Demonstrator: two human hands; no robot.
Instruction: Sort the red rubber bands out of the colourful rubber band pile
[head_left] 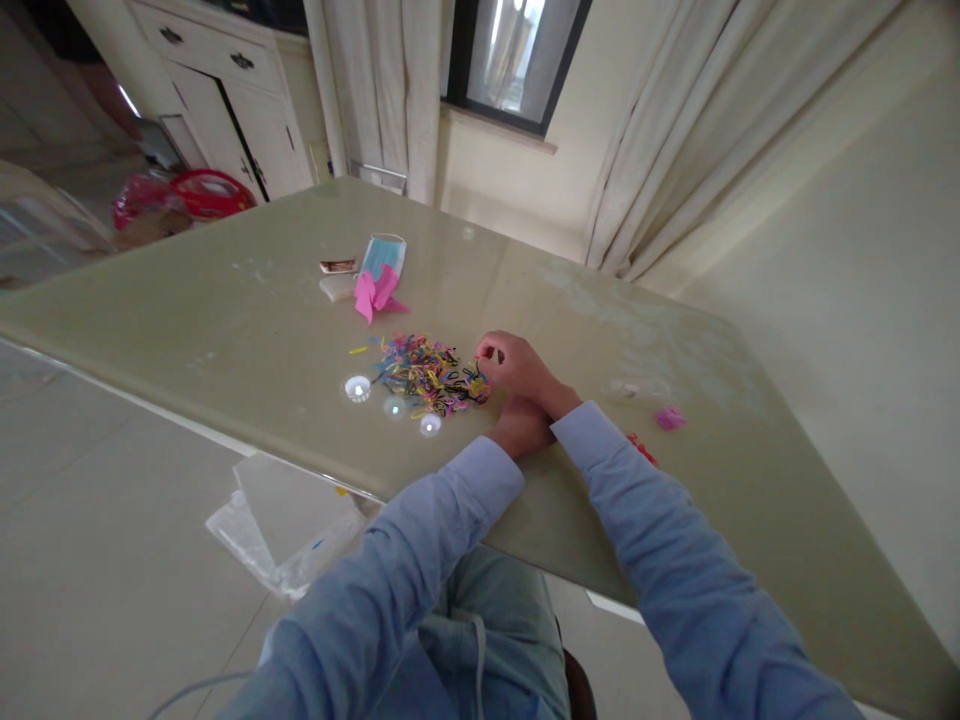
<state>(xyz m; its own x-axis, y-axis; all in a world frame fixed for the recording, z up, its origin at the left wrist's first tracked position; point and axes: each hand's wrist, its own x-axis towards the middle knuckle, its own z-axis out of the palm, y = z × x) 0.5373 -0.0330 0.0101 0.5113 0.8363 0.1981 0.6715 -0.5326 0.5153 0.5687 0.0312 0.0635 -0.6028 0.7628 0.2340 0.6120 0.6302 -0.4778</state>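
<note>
A loose heap of small colourful bands (427, 372) lies on the green tabletop (285, 345). My right hand (517, 365) is at the heap's right edge, thumb and forefinger curled together in a pinch with a bit of red at their tips. Below it, my left hand (523, 425) rests low by the table, partly covered by my right wrist; its fingers are hidden. Several red bands (642, 449) lie beside my right sleeve, partly covered by it.
Behind the heap are a pink paper piece (377, 292), a blue mask (384, 257) and a small white block (337, 288). A pink item (670, 418) sits at the right. The table's near edge runs under my forearms.
</note>
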